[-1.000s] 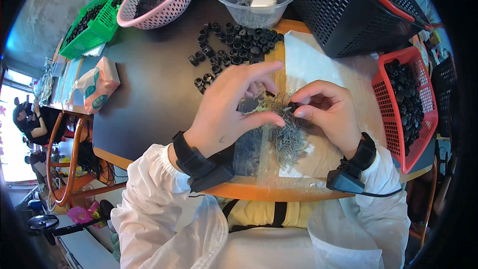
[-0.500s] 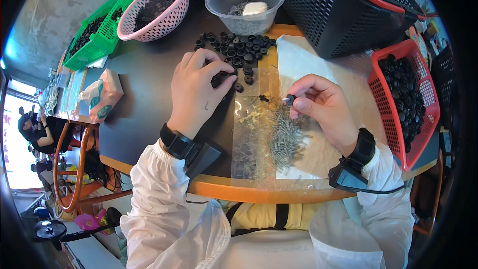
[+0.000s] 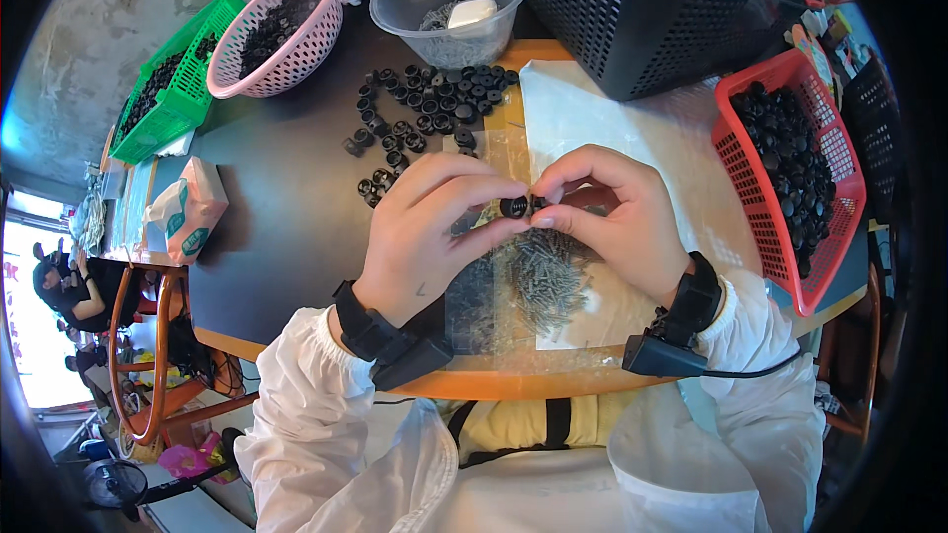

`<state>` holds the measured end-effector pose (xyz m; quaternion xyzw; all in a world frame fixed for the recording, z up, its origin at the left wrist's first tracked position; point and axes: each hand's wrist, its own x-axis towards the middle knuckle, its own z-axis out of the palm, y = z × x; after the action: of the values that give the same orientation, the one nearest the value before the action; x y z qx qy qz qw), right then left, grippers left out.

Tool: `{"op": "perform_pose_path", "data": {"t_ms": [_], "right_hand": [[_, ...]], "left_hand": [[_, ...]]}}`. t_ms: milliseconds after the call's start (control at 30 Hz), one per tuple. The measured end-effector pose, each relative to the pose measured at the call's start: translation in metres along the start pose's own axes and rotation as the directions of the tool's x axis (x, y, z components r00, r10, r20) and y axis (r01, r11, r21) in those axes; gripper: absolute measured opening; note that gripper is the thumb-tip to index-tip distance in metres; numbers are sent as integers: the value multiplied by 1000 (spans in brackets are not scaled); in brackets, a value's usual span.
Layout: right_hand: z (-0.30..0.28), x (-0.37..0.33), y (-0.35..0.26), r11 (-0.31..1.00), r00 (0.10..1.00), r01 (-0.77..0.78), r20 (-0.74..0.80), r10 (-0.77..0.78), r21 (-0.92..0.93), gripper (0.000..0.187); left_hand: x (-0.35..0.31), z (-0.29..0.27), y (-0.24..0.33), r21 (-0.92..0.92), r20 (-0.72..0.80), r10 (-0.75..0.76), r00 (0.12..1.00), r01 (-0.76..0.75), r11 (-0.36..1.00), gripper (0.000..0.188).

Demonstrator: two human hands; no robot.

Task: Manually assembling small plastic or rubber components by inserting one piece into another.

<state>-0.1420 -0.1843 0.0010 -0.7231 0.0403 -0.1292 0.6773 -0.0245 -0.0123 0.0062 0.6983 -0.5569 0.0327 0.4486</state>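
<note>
Dark tabletop (image 3: 276,207) | left fingers (image 3: 486,190) pinch black cap (image 3: 513,207) | right fingers (image 3: 555,220) pinch small dark part (image 3: 538,203)

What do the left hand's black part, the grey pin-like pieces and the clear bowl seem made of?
Black part: probably moulded plastic, smooth with slight sheen. Grey pin-like pieces: likely metal, slender with dull glints. Clear bowl: seemingly plastic, glossy and see-through, though glass stays possible.

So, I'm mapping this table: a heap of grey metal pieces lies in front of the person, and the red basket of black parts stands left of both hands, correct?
No: in the head view, the red basket stands right of both the left hand and the right hand. The heap of grey metal pieces is as you said.
</note>
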Motion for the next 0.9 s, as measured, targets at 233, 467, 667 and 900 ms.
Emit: {"op": "perform_pose_path", "data": {"t_ms": [233, 467, 667, 900], "right_hand": [[0, 0, 2, 991, 994, 106, 5, -106, -82, 19], [1, -3, 0, 987, 993, 120, 15, -119, -107, 20], [2, -4, 0, 980, 990, 141, 3, -142, -143, 20], [1, -3, -2, 980, 990, 141, -1, -143, -139, 20]], "left_hand": [[-2, 1, 0, -30, 42, 12, 999, -11, 999, 35], [-6, -2, 3, -97, 62, -167, 984, 173, 980, 38], [-6, -1, 3, -113, 75, -157, 985, 165, 980, 38], [-8, -1, 1, -122, 51, -136, 989, 142, 982, 35]]}}
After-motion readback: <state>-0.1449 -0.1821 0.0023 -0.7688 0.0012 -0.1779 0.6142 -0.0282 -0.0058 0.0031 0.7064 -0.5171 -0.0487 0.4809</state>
